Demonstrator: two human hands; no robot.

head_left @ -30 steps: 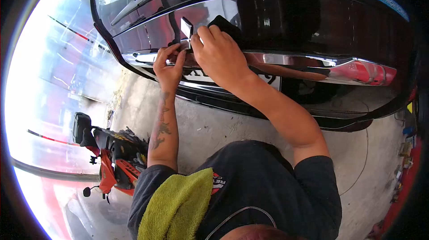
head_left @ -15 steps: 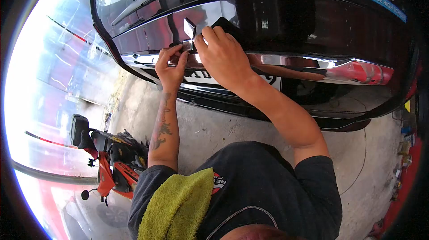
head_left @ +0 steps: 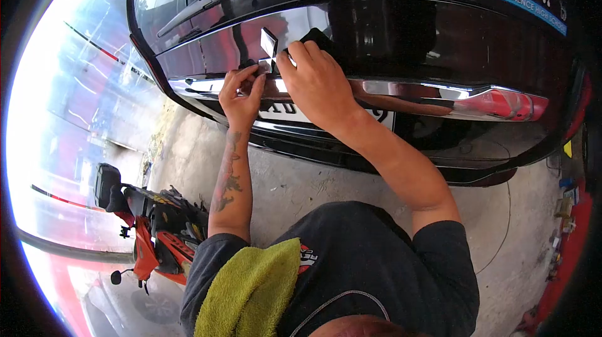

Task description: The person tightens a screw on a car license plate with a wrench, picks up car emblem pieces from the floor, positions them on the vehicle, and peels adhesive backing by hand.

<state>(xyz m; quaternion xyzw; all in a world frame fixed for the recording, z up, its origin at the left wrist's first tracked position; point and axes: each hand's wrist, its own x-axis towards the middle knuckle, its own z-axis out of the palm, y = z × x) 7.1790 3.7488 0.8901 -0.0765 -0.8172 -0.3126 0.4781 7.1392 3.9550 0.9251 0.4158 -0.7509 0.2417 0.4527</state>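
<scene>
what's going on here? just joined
A person has both bare hands at the silver diamond emblem on the back of a black car. The left hand has its fingertips at the emblem's lower left, and the right hand is bent in at its right side. The emblem sits against the car above the chrome strip; whether it is fixed or loose can't be told. A green towel hangs over the left shoulder.
</scene>
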